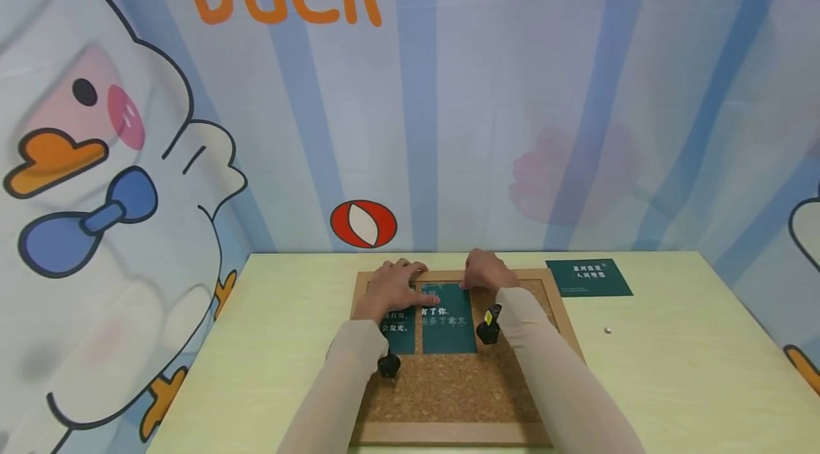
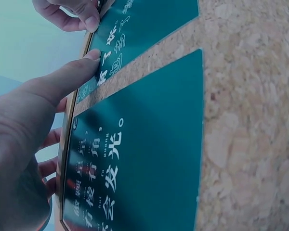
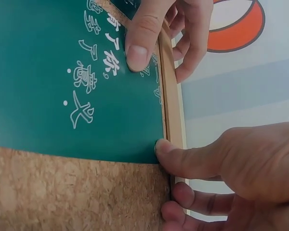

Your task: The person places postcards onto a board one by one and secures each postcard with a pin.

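A wood-framed corkboard lies on the table with two dark green cards on it. My left hand spreads over the left card, its straight thumb pressing the top of the right card; its other fingers reach over the frame's far edge. My right hand is at that card's top right corner. There its thumb presses down while the curled fingers grip the frame. I cannot tell whether a pin sits under the right thumb. White characters are printed on both cards.
A third green card lies on the table, right of the board's far corner. Nearer, a small shiny round piece rests on the tabletop. Behind the table hangs a striped curtain with a duck print.
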Available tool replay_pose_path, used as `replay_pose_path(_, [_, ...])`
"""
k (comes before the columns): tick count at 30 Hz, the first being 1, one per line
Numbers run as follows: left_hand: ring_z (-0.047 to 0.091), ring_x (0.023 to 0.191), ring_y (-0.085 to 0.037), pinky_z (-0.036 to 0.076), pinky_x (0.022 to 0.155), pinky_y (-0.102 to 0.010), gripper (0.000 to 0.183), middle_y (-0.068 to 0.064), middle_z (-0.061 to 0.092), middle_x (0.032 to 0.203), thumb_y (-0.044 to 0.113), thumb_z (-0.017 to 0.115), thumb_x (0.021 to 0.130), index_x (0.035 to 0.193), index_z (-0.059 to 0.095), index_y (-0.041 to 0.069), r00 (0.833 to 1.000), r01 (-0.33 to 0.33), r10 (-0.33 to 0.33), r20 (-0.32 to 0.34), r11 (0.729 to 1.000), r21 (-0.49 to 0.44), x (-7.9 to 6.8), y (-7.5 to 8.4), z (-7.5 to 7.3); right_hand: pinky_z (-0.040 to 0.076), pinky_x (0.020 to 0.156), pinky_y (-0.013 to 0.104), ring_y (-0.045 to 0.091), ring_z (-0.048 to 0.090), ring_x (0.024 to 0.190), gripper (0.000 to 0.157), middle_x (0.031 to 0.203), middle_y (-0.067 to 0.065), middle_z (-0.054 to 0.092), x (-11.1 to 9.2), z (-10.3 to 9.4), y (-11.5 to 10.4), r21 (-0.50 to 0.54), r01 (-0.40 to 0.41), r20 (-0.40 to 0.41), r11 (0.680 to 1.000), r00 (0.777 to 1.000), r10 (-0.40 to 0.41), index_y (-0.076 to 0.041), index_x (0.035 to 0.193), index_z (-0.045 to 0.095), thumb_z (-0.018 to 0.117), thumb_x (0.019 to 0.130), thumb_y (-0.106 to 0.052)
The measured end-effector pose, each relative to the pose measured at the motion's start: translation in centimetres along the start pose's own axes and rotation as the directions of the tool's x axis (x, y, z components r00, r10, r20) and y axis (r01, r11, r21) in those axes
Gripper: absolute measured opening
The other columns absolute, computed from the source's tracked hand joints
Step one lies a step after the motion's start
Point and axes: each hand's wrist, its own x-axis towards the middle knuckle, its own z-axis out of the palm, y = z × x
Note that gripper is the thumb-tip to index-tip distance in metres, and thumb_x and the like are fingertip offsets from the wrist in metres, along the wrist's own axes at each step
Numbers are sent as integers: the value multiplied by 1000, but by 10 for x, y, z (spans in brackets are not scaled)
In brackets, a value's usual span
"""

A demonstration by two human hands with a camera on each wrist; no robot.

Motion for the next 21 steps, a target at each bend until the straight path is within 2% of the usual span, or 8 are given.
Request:
replay_pose_path(3, [50, 125, -35, 40, 107, -55, 77, -11, 56, 144, 62, 78, 85, 149, 58, 23, 1000, -1, 1, -3, 1000, 0, 1, -1, 0, 53, 75, 42, 24, 63, 79, 15, 88, 9, 66, 1, 0, 1, -4, 8, -6, 1000, 1000, -8, -1, 100, 74, 76, 96, -15])
replay_pose_path(6, [50, 124, -34, 40, 107, -55, 78, -11, 56, 143, 63, 78, 85, 149, 57, 23, 1000, 1, -1, 0, 1000, -3, 1, -1, 1, 48, 66, 37, 21, 56, 69, 16, 76, 6, 62, 1, 1, 5, 7, 30, -12, 1000, 999, -30, -2, 89, 74, 76, 97, -16])
replay_pose_path(9, [50, 123, -33, 40, 106, -55, 79, -11, 56, 143, 63, 78, 85, 149, 57, 22, 1000, -1, 1, 1, 1000, 0, 0, -2, 2, 40, 58, 34, 17, 46, 59, 24, 65, 3, 52, 2, 4, 10, 28, 56, -21, 998, 998, -56, -5, 76, 69, 75, 97, -16])
replay_pose_path(12, [50, 122, -33, 41, 106, -55, 79, -11, 56, 142, 63, 78, 85, 149, 57, 22, 1000, -4, 4, -3, 1000, 6, 0, -3, 3, 35, 55, 32, 16, 42, 56, 32, 60, 0, 45, 3, 6, 14, 50, 78, -37, 996, 996, -77, -9, 68, 62, 75, 97, -16])
replay_pose_path(16, [50, 122, -33, 41, 106, -55, 79, -11, 56, 141, 63, 78, 85, 148, 58, 21, 1000, -4, 5, -5, 1000, 2, 1, -3, 4, 36, 57, 32, 16, 44, 59, 32, 63, 0, 47, 3, 8, 18, 55, 113, -60, 992, 992, -109, -9, 69, 61, 75, 97, -16])
replay_pose_path(21, [49, 123, -33, 41, 106, -55, 79, -11, 56, 142, 63, 78, 85, 149, 57, 21, 1000, -7, 7, 2, 1000, 2, 3, -3, 3, 41, 64, 34, 19, 51, 70, 22, 77, 4, 58, -3, 0, 22, 72, 145, -51, 987, 989, -141, -7, 83, 66, 74, 98, -21])
